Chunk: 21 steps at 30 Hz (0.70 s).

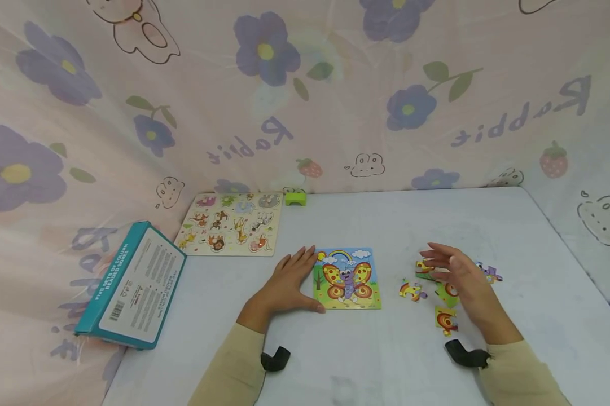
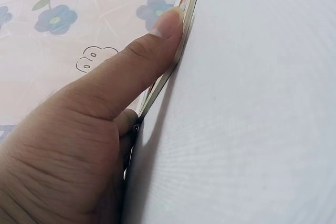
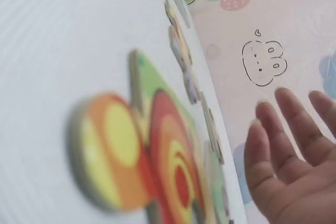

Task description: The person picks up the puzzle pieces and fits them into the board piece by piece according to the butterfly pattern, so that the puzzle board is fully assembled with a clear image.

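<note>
"What's largest?"
"The teal box (image 1: 142, 282), on the left; its contents are hidden. Then the animal board (image 1: 233, 252), figures across it."
"And the butterfly board (image 1: 347, 279)?"
"Between the hands, nearly square, no clear long axis. The left hand (image 1: 284, 287) touches its left side, fingers straight and spread."
"The right hand (image 1: 469, 293)?"
"Loosely extended, grasping nothing. The puzzle pieces (image 1: 446, 320) lie beneath and around its fingers, far nearer it than the left."
"Smallest?"
"The green block (image 1: 295, 199), beside the animal board."
</note>
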Each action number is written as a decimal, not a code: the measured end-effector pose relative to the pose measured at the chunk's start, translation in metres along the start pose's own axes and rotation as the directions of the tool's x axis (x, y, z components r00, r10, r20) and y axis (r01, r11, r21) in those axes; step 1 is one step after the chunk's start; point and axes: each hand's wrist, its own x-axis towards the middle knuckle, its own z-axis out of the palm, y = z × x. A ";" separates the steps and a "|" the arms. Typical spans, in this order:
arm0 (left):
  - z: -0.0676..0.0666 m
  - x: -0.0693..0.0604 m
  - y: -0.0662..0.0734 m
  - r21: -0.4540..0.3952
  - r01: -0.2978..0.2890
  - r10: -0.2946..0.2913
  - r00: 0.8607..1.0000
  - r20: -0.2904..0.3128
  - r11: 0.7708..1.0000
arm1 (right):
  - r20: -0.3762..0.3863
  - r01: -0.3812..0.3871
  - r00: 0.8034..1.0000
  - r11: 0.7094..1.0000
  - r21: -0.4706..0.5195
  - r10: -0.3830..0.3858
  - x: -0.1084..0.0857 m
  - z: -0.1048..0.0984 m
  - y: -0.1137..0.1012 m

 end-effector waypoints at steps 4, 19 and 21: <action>0.001 0.000 0.000 0.001 -0.001 0.001 1.000 -0.002 1.000 | -0.043 -0.046 0.998 0.997 -0.063 0.043 -0.004 -0.004 0.007; 0.001 0.000 -0.001 0.005 -0.001 0.001 1.000 -0.001 1.000 | 0.131 -0.009 0.986 0.829 -0.560 0.099 0.000 0.022 0.019; 0.001 0.001 -0.001 0.006 -0.001 0.001 1.000 -0.001 1.000 | 0.125 0.014 0.989 0.812 -0.583 0.073 0.000 0.027 0.018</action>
